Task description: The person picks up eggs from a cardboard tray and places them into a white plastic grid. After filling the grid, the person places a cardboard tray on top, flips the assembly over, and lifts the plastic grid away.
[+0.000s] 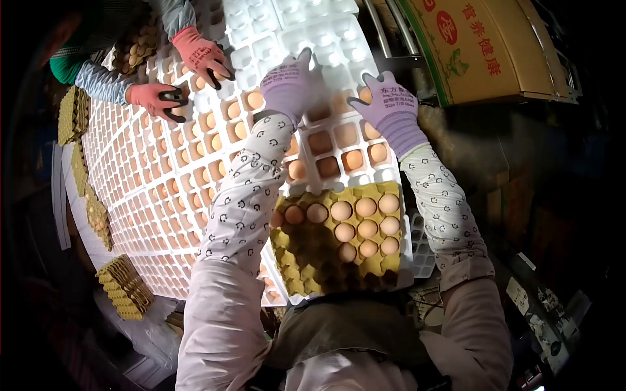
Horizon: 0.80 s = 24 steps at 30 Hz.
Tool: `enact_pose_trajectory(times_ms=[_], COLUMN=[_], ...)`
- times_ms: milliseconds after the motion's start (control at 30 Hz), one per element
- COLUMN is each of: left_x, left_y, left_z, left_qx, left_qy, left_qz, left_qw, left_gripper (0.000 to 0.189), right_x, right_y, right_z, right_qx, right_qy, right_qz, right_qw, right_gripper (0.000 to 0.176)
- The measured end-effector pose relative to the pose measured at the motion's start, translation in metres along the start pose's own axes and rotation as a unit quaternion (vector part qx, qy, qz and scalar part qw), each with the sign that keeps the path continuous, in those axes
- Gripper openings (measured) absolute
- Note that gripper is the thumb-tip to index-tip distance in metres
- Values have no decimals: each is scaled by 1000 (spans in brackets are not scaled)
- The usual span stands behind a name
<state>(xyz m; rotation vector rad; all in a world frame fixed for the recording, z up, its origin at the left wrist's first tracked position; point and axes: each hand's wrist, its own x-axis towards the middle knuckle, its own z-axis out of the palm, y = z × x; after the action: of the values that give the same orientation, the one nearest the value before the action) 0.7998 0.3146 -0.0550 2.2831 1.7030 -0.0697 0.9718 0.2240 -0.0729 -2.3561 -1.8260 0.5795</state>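
Note:
My left hand [287, 88], in a lilac glove with grey fingertips, is over the white foam egg trays [349, 45], a finger stretched forward; its other fingers are partly hidden. My right hand [391, 107], gloved alike, reaches over the right edge of the trays with thumb and fingers spread, beside a brown egg [366, 95]. Between the hands the foam looks smeared and bright. Below them, a foam tray holds brown eggs [353, 159] in some pockets. Nearest my body lies a yellow pulp egg tray [368, 277], with eggs at its far and right side and bare cups elsewhere.
Another person's coral-gloved hands [201, 55] work over the trays at upper left. Many foam trays of eggs [195, 150] spread leftward. Stacked pulp trays [124, 287] stand along the left edge. A printed cardboard box [489, 52] is at upper right, beside metal rails [404, 26].

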Motion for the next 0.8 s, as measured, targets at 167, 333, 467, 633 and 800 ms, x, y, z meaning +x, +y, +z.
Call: enact_pose_trajectory(times_ms=[167, 333, 467, 633, 800], left_x=[38, 10, -72, -227, -314], left_y=[23, 0, -13, -97, -131], left_z=[62, 91, 55, 27, 30], left_qx=[-238, 34, -155, -170, -28], left_qy=[248, 167, 175, 75, -25], left_qz=[173, 193, 186, 150, 219], left_qw=[923, 966, 954, 971, 975], left_gripper=[55, 62, 68, 71, 77], right_x=[81, 35, -112, -276, -330], right_y=[23, 42, 51, 34, -24], right_z=[71, 71, 31, 21, 36], right_qx=[169, 121, 223, 185, 1], right_qy=[192, 218, 200, 123, 45], right_qz=[-50, -102, -106, -82, -258], right_qw=[965, 963, 948, 971, 965], right_gripper=[58, 64, 58, 53, 43])
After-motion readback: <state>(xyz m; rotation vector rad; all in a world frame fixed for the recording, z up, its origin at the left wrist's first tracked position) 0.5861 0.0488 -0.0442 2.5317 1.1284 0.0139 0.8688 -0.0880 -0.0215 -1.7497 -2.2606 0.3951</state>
